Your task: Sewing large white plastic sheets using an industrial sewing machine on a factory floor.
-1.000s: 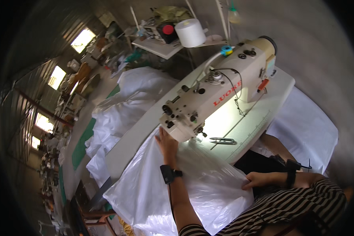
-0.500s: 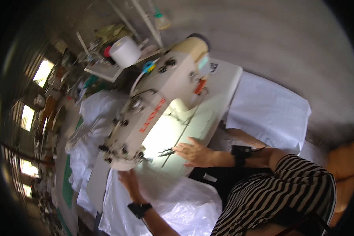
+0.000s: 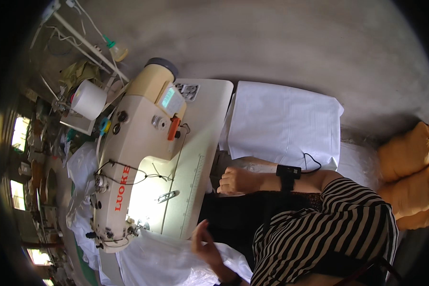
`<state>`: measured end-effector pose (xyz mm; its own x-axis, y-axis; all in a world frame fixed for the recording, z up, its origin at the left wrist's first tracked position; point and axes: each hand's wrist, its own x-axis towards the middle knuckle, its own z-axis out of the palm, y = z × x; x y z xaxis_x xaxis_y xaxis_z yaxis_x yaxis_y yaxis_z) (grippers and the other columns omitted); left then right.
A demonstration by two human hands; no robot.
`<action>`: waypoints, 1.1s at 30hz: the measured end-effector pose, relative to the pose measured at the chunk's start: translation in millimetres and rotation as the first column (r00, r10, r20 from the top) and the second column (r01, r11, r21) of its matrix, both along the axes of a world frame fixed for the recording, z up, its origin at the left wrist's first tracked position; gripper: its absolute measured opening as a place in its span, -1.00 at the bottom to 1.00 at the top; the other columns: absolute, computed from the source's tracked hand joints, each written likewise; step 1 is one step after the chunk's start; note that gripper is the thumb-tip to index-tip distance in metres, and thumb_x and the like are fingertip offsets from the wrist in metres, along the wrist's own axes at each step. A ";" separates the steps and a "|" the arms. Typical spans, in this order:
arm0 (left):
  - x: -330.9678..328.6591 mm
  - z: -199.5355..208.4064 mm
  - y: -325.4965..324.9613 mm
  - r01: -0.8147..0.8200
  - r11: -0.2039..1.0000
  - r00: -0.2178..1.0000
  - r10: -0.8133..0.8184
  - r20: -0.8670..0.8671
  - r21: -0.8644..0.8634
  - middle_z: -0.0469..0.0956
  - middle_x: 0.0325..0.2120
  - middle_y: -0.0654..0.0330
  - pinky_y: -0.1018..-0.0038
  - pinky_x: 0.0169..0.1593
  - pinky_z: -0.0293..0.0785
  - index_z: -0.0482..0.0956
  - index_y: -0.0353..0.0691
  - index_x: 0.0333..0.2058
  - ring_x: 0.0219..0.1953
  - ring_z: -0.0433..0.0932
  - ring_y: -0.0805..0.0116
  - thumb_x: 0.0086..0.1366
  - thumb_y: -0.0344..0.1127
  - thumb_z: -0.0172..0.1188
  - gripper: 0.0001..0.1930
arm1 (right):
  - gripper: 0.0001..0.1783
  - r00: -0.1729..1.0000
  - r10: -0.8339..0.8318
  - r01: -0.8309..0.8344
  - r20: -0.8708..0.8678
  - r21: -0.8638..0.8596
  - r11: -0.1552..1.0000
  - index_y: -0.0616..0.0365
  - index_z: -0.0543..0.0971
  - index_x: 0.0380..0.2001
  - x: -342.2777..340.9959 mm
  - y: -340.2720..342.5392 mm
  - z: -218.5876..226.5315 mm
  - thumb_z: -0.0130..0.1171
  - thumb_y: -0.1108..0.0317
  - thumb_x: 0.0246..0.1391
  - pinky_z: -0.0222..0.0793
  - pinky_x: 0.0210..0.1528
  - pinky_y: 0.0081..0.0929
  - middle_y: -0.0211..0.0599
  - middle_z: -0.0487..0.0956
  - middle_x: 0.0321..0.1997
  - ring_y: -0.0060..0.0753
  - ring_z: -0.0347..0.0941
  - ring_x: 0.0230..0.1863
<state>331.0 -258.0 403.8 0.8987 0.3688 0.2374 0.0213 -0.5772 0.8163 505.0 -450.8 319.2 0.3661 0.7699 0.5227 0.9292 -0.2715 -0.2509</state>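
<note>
A cream sewing machine (image 3: 128, 138) stands at the left, its lamp lighting the needle area and the white machine table (image 3: 188, 181). My right hand (image 3: 238, 181) is off the table's near edge, fingers curled into a fist; whatever they may hold is hidden. Below and to its left, my left hand (image 3: 206, 245) is raised over a white plastic sheet (image 3: 152, 252), fingers loosely apart with nothing seen in them. That sheet lies partly under the needle end and drapes toward my lap. Small thread snips (image 3: 168, 196) rest on the machine table, apart from both hands.
A stack of folded white sheets (image 3: 286, 119) sits beyond my right forearm. White thread on a cone (image 3: 88, 100) stands behind the machine. Crumpled white material (image 3: 81, 167) bunches at the far left. Orange sacks (image 3: 407, 167) are piled at the right, beside a grey wall (image 3: 271, 43).
My right hand has left the table beside the snips and closed. My left hand has come away from the needle end toward my body. The view has turned to the right.
</note>
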 end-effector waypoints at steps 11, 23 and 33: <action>77.9 -15.8 -119.7 0.511 0.789 0.840 -0.542 -0.006 0.340 0.57 0.00 0.16 0.07 0.27 0.24 0.46 -0.21 0.11 0.06 0.52 0.12 0.06 -0.25 0.41 -0.39 | -0.88 0.996 -0.093 0.080 -0.005 -0.467 0.881 0.03 0.53 -0.43 14.6 4.2 -17.5 0.15 0.26 -0.03 0.33 -0.13 -0.45 -0.47 0.54 -0.37 -0.45 0.52 -0.23; 111.3 -39.0 -117.3 0.661 0.627 0.501 -0.778 -0.379 -0.413 0.68 -0.23 0.16 0.44 -0.06 0.52 0.60 -0.11 0.00 -0.10 0.64 0.27 0.02 -0.25 0.48 -0.49 | -0.84 0.978 -0.018 -0.062 -0.208 -0.374 0.925 0.08 0.55 -0.33 -10.0 -5.9 -22.0 0.13 0.29 0.01 0.37 -0.09 -0.42 -0.43 0.57 -0.36 -0.44 0.54 -0.22; 106.7 -54.3 -125.4 0.799 0.549 0.527 -0.836 -0.151 -0.246 0.61 -0.14 0.13 0.36 0.05 0.48 0.60 -0.14 -0.01 -0.04 0.59 0.14 -0.05 -0.47 0.45 -0.46 | -0.79 0.874 0.039 -0.172 -0.484 -0.233 0.957 0.12 0.57 -0.25 -30.7 -15.2 -20.4 0.10 0.32 0.04 0.40 -0.05 -0.39 -0.39 0.59 -0.34 -0.44 0.55 -0.21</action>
<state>437.7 -383.3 349.6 0.8372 -0.5469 0.0006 -0.2144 -0.3272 0.9203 474.3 -466.0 298.8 0.4251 0.9012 0.0849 0.7451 -0.2952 -0.5980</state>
